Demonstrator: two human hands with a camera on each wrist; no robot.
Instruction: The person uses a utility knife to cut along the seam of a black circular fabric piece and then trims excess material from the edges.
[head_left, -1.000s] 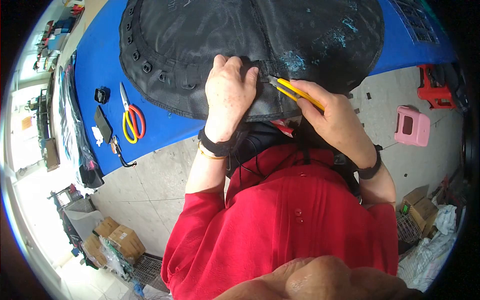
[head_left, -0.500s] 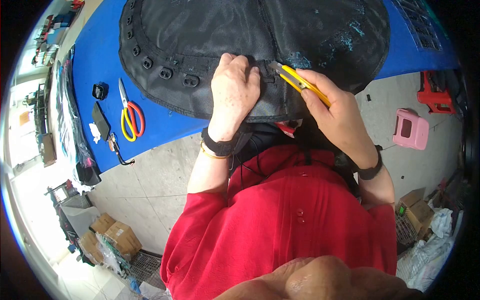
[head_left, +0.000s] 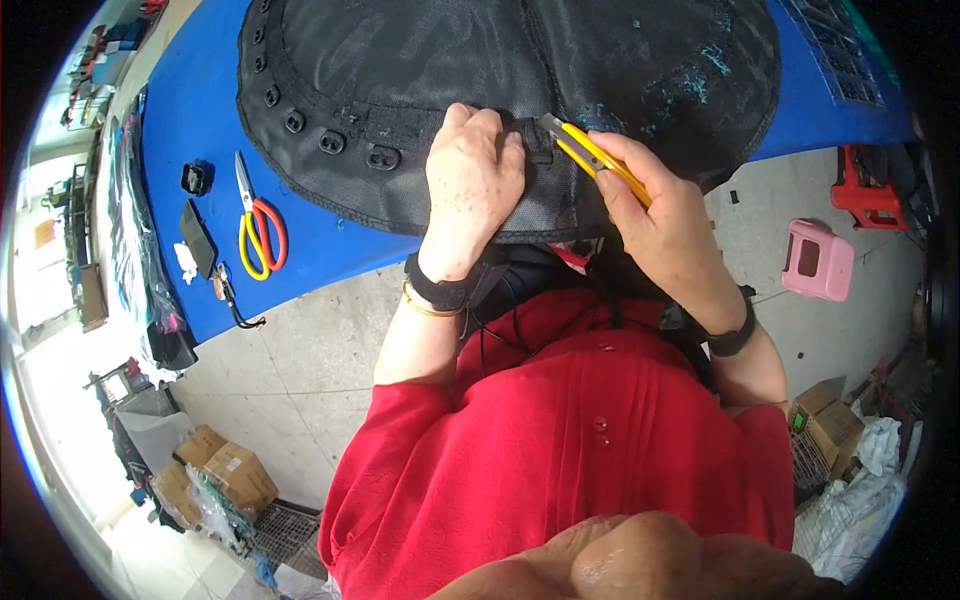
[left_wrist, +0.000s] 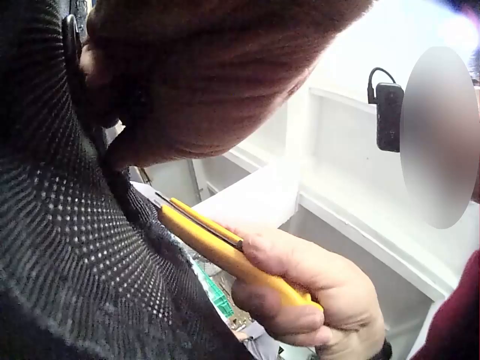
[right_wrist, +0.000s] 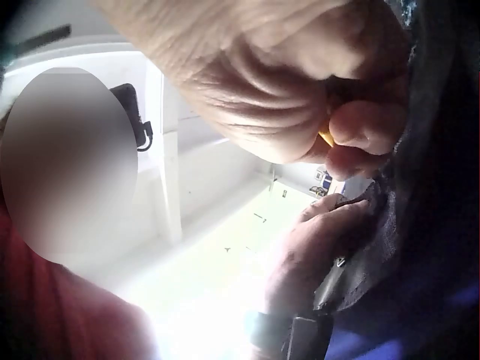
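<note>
A large rounded black mesh fabric piece [head_left: 400, 60] with a seam down its middle lies at the front of the table. Along its left border runs a row of black plastic rings [head_left: 331, 142]. My left hand [head_left: 470, 180] grips the fabric's band near the front edge, fingers curled and thumb against it in the left wrist view. In my right hand [head_left: 668, 225] is a yellow utility knife [head_left: 580, 143] with its blade out. The blade tip lies close over the band by the seam, just right of the left hand. Blue thread scraps [head_left: 690, 82] cling to the fabric's right side.
Scissors [head_left: 262, 240] with yellow and red handles lie on the blue table [head_left: 170, 140] at left, near a small black plastic part [head_left: 196, 180] and a dark flat piece [head_left: 198, 235]. A pink stool [head_left: 835, 265] and a red stool [head_left: 850, 205] stand on the floor at right.
The knife tip has moved forward along the seam, away from the body. The fabric's front border has tilted so its rings face up more. The left hand keeps its hold.
</note>
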